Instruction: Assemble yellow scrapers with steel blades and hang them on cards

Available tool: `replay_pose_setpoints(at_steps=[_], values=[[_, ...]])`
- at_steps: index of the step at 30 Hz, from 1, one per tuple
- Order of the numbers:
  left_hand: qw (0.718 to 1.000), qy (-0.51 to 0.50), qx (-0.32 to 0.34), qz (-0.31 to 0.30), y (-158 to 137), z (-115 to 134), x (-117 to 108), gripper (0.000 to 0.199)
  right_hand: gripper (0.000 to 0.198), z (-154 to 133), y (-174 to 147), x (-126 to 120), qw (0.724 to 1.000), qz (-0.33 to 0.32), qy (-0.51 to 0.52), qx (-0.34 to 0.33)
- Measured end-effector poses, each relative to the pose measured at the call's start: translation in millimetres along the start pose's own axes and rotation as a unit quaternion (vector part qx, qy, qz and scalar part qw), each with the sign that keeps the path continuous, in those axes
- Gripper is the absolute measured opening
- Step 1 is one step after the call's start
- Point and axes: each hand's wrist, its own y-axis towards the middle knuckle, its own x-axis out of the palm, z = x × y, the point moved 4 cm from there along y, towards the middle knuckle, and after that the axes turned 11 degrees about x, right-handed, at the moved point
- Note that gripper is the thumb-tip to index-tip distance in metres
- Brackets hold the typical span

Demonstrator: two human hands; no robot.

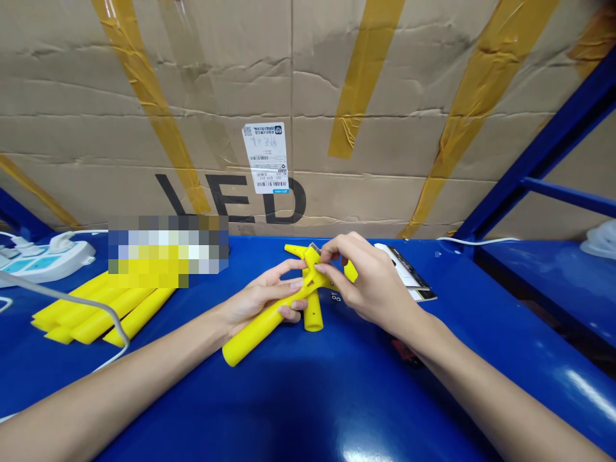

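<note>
My left hand (pixel 269 295) is wrapped round a yellow plastic tool (pixel 255 330) with a round handle and a forked head. The handle slants down to the left, and the head points up to the right. At the head, my right hand (pixel 359 273) pinches with thumb and forefinger near a small grey metal piece (pixel 315 247). What lies between those fingertips is hidden. Just behind, a second yellow piece with a round handle end (pixel 313 314) rests on the blue table (pixel 289 410), partly covered by my hands. Beside it are tiny pale ring-like bits (pixel 335 296).
Several yellow tubes (pixel 110 314) lie at the left, partly blurred out. A white power strip (pixel 52 260) with cables is beyond them. Flat printed packaging (pixel 409 273) and a red-black object (pixel 407 351) sit by my right arm. A large cardboard box (pixel 337 192) stands behind.
</note>
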Motion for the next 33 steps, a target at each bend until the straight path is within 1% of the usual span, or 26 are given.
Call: replay_pose_setpoints(at_steps=[2, 4, 6, 9, 12, 15, 20, 25, 27, 30, 33], values=[[1.000, 0.004, -0.005, -0.014, 0, -1, 0, 0.038, 0.013, 7, 3, -2, 0.998, -0.001, 0.043, 0.045], [0.999, 0.005, -0.011, -0.032, -1, -1, 0, 0.038, 0.023, 15, 5, -3, 0.990, -0.011, 0.096, 0.098], [0.999, 0.009, -0.015, -0.046, -3, -1, 1, 0.036, 0.029, 20, 6, -2, 0.977, -0.038, 0.143, 0.151], [0.998, 0.018, -0.015, -0.056, -5, -1, 2, 0.032, 0.022, 19, 5, 0, 0.962, -0.086, 0.171, 0.195], [0.998, 0.027, -0.006, -0.055, -5, -1, 3, 0.031, 0.019, 14, 4, -2, 0.964, -0.079, 0.160, 0.197], [0.998, 0.035, -0.003, -0.056, -4, -2, 4, 0.030, 0.020, 14, 3, -2, 0.963, -0.069, 0.170, 0.200], [0.997, 0.028, -0.007, -0.067, -3, -2, 4, 0.033, 0.025, 21, 3, 1, 0.944, -0.089, 0.238, 0.212], [0.998, 0.015, -0.008, -0.067, -4, 0, 5, 0.034, 0.027, 23, 2, 1, 0.923, -0.114, 0.278, 0.241], [0.998, 0.013, -0.010, -0.064, -4, -1, 5, 0.035, 0.028, 22, 1, 1, 0.924, -0.114, 0.275, 0.240], [0.998, 0.017, -0.014, -0.067, -4, -1, 5, 0.036, 0.030, 21, 1, 3, 0.934, -0.099, 0.246, 0.241], [0.997, 0.029, -0.017, -0.075, -5, -2, 3, 0.032, 0.030, 21, 0, 6, 0.933, -0.084, 0.248, 0.246]])
